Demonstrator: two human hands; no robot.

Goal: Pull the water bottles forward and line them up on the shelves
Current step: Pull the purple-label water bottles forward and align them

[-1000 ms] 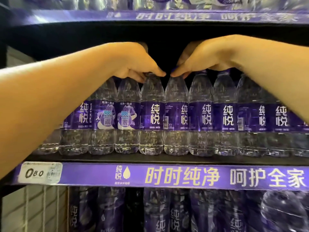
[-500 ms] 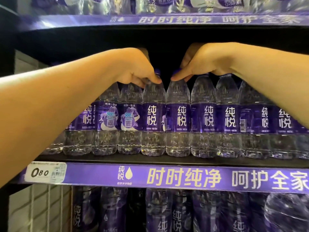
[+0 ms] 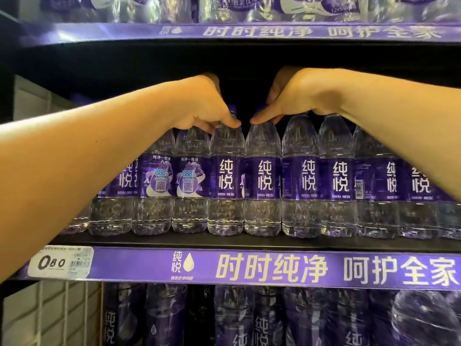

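A row of clear plastic water bottles with purple labels (image 3: 309, 181) stands upright, side by side and touching, near the front edge of the black middle shelf (image 3: 174, 242); each is full of clear water. The left hand (image 3: 207, 108) grips the neck of one clear bottle with a purple cap (image 3: 226, 176) at mid-row, thumb and fingers curled round it just below the cap. The right hand (image 3: 294, 96) grips the neck of the neighbouring clear bottle (image 3: 263, 178) just to the right in the same way, its thumb tip on the bottle's shoulder. The two bottles touch each other.

A purple strip with pale lettering (image 3: 274, 268) runs along the shelf's front edge, with a white price tag (image 3: 61, 262) at its left end. The shelf below holds larger purple-labelled bottles (image 3: 234, 318), and the shelf above carries shrink-wrapped packs of bottles (image 3: 249, 7).
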